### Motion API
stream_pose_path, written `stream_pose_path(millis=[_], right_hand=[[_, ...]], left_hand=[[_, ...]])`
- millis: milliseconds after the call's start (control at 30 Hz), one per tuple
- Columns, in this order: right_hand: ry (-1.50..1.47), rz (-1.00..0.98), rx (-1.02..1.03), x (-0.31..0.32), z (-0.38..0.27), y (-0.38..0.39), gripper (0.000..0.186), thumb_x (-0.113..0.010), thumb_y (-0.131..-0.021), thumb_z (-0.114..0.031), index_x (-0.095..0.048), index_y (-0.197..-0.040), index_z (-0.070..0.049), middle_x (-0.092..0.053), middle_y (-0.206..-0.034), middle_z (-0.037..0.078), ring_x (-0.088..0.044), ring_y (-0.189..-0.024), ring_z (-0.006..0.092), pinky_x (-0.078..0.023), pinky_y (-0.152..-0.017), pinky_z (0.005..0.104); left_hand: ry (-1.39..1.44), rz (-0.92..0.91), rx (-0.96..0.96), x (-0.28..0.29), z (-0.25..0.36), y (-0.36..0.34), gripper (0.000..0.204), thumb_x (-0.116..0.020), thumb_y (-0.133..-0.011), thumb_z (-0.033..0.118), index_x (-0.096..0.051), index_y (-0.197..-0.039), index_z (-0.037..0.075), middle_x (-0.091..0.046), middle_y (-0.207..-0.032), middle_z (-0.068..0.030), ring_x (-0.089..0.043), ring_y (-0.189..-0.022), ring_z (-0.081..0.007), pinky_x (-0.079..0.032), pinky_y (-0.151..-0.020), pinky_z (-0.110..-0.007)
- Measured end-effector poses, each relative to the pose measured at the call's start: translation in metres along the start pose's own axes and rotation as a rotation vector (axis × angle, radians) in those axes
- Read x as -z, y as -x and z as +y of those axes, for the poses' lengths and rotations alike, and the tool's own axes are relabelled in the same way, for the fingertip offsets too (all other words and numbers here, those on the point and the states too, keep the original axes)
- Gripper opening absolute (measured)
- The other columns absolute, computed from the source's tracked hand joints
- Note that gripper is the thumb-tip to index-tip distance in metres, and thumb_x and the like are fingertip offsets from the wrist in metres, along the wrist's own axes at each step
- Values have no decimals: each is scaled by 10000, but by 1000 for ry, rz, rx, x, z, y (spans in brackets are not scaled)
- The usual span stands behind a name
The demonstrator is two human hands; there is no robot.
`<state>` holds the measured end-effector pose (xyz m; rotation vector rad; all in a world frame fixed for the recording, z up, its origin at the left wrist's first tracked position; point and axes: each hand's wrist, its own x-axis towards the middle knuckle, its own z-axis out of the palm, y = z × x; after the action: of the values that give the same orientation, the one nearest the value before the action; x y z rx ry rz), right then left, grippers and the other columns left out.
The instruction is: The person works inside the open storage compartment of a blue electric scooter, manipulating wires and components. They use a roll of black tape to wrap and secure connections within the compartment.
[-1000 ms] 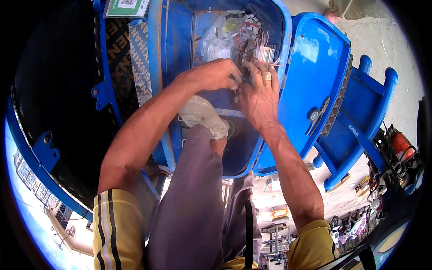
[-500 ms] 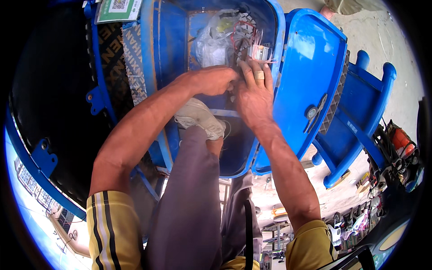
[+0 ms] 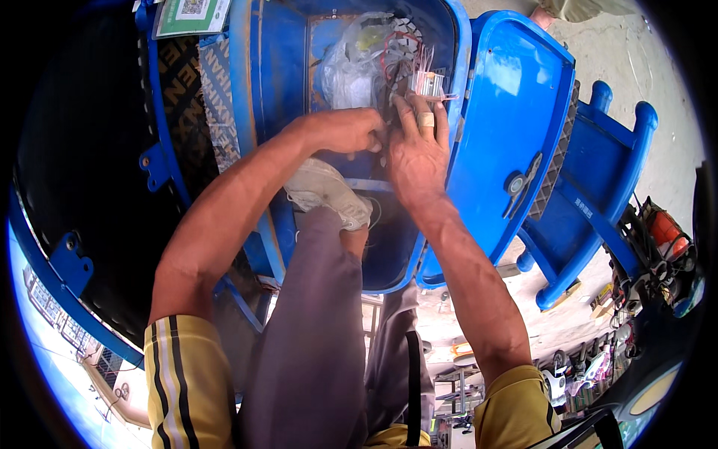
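Note:
My left hand [image 3: 349, 132] is curled closed over the open blue compartment [image 3: 284, 82]; whatever its fingers hold is hidden. Just right of it, my right hand [image 3: 419, 153] lies back up with its fingers stretched and apart, a tan band [image 3: 425, 120] around one finger. Its thumb is out of sight. Beyond those fingertips sits a pale, ribbed block [image 3: 428, 84] with thin pinkish wires. A dark, dusty strip runs between the two hands, partly covered by them. Red wire [image 3: 387, 56] and small whitish pieces [image 3: 407, 45] lie farther back, beside a clear plastic bag [image 3: 348, 78].
My shoe [image 3: 325, 191] rests in the compartment's near part. To the right, a blue door [image 3: 516, 97] hangs open with a round lock [image 3: 514, 183]. Beyond it stands a blue tubular frame [image 3: 591, 194]. A black seat-like surface [image 3: 82, 150] fills the left.
My left fist has drawn slightly left, leaving a wider gap to my right hand. The right hand stays by the ribbed block, and the whole view has shifted a little.

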<state>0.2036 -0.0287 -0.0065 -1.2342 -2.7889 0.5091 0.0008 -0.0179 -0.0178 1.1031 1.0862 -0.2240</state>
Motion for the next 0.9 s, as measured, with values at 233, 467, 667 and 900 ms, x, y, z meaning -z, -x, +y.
stream_pose_path(millis=[233, 467, 667, 900], right_hand=[[20, -62, -12, 4, -3, -2, 252, -771, -855, -186, -877, -1046, -61, -616, -1548, 88, -421, -1574, 307, -209, -1370, 581], [-11, -63, -30, 7, -5, -5, 249, -811, -804, -204, -888, -998, -68, -665, -1507, 86, -433, -1571, 313, -219, -1366, 576], [-32, -28, -12, 6, -2, -3, 251, -816, -786, -170, -883, -996, -52, -667, -1498, 99, -450, -1557, 321, -260, -1352, 575], [-93, 53, -17, 1, -2, -1, 222, -785, -810, -139, -876, -982, -32, -661, -1496, 103, -465, -1538, 326, -284, -1346, 564]], left_hand=[[-80, -37, 47, 4, 17, 7, 449, -633, -1068, 249, -638, -1460, 31, -761, -1286, -185, -755, -1032, -309, -586, -888, -469], [-55, -51, -102, -4, 3, 8, 630, -841, -913, 228, -612, -1463, 23, -764, -1314, -203, -730, -1200, -346, -566, -982, -462], [-199, 114, -94, -7, 17, 1, 483, -885, -848, 137, -722, -1267, -40, -808, -1170, -227, -769, -1099, -380, -584, -964, -470], [-71, 236, -144, -1, 12, 12, 277, -843, -893, 95, -765, -1125, -35, -821, -1120, -213, -786, -1060, -350, -597, -914, -471]])
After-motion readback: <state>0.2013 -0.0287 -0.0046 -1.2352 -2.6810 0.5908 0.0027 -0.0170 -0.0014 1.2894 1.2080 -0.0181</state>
